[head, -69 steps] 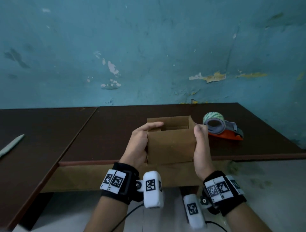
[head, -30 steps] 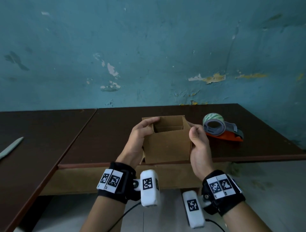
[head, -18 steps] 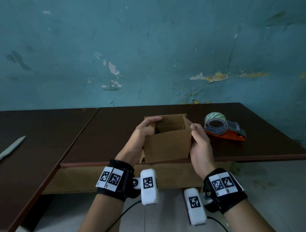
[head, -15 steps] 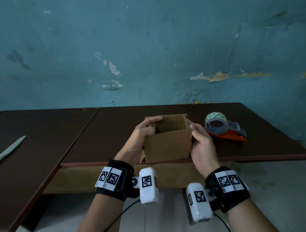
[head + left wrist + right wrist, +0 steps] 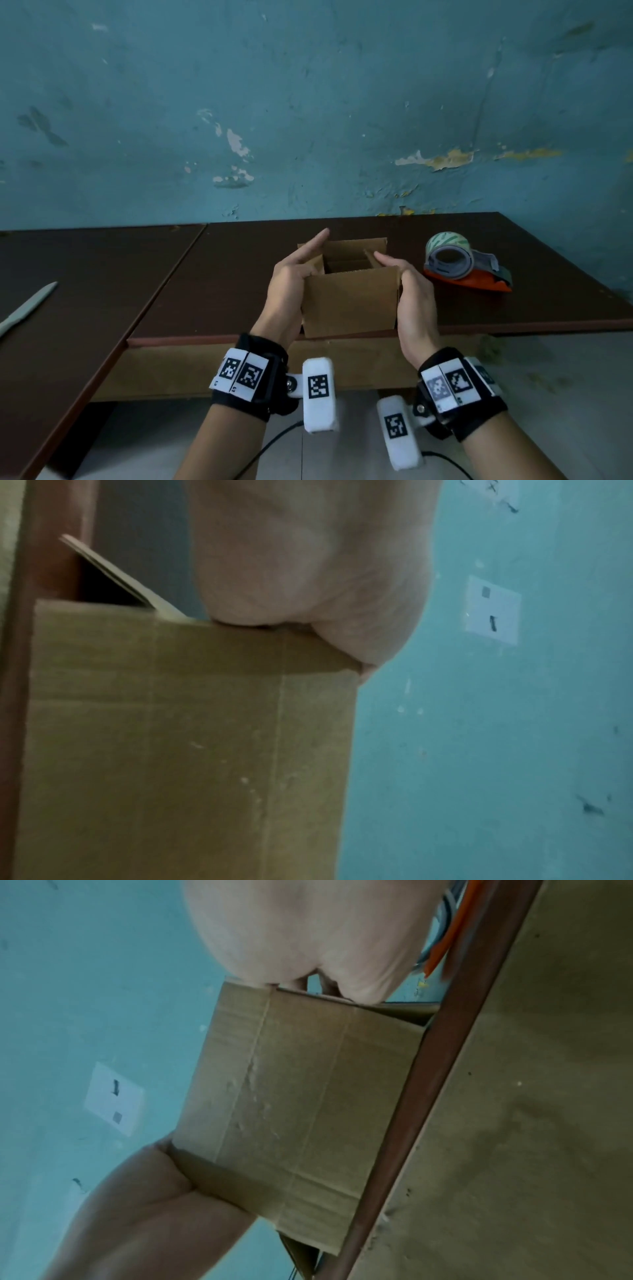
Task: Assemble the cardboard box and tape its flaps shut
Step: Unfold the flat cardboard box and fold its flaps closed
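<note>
Cardboard, plain brown and squared up: the cardboard box [image 5: 351, 301] stands at the near edge of the dark wooden table [image 5: 222, 274], open end up, just at the six o'clock rim of the tabletop. Both hands flank it, well apart with the box between them. The left hand [image 5: 291, 287] presses against the nine o'clock side, fingers straight and reaching over the top corner; the right hand [image 5: 409, 291] lies against the three o'clock side, fingers extended along the rim. Neither is curled round anything, as far as the head view shows; the wrist views show only palms set against cardboard.

Progress, as I judge it: the walls are up and the shape is formed, so the opening-out is done. Inner flaps look partly folded down inside the mouth, but the top remains open and no tape is visible on it. The tape dispenser [image 5: 462, 267], orange base with a patterned green roll, sits untouched at two o'clock from the box. Folding the remaining flaps and taping are left. At nine o'clock, on the neighbouring table, lies a pale blade-like tool [image 5: 27, 308].
</note>
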`<state>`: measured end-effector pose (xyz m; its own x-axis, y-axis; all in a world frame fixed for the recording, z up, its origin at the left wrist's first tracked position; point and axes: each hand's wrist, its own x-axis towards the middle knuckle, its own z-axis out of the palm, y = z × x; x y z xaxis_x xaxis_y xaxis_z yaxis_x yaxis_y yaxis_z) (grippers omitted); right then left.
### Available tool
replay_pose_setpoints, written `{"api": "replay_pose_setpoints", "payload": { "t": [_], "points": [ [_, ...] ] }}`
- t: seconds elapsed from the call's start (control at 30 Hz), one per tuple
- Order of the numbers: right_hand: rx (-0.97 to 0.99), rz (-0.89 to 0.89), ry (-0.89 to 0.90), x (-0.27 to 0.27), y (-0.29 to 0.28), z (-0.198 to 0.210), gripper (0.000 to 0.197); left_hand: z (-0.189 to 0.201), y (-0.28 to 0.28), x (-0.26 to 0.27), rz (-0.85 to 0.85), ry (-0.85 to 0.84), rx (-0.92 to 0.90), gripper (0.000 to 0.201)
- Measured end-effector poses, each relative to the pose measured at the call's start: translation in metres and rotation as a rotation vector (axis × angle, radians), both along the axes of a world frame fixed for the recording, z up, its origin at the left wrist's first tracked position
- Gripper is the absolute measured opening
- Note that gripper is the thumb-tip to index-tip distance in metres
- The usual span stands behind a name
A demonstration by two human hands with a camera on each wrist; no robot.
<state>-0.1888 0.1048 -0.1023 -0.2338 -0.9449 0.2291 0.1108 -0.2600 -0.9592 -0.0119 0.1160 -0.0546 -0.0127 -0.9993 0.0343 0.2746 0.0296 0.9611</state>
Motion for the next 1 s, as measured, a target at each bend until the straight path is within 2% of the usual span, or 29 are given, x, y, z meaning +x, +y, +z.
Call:
{"api": "replay_pose_setpoints", "payload": {
  "t": [0.1,0.27,0.37,0.5,0.63,0.8,0.9,1.0],
  "points": [
    [-0.038,0.016,0.062,-0.001,0.002,0.0,0.055,0.003,0.0,0.002,0.061,-0.007,0.01,0.074],
    [-0.24,-0.045,0.355,-0.008,0.006,-0.002,0.057,0.003,0.001,0.0,0.158,0.076,0.027,0.081],
    [-0.244,0.015,0.573,-0.013,0.006,-0.003,0.068,0.002,0.0,-0.001,0.169,0.079,0.011,0.084],
    [-0.264,0.001,0.736,-0.015,0.006,-0.004,0.061,-0.001,-0.002,-0.002,0.201,0.082,0.01,0.079],
    [-0.252,-0.016,0.804,-0.017,0.005,0.001,0.074,-0.002,-0.002,-0.005,0.236,0.0,0.008,0.059],
    [-0.267,-0.017,0.827,-0.02,0.002,0.003,0.075,-0.005,-0.001,-0.006,0.233,-0.062,-0.004,0.04],
    [-0.269,-0.018,0.765,-0.019,0.0,0.001,0.071,-0.007,0.001,-0.005,0.197,-0.077,-0.024,0.043],
    [-0.242,0.005,0.653,-0.017,0.002,0.0,0.059,-0.011,0.002,-0.004,0.133,-0.012,-0.059,0.058]
  ]
}}
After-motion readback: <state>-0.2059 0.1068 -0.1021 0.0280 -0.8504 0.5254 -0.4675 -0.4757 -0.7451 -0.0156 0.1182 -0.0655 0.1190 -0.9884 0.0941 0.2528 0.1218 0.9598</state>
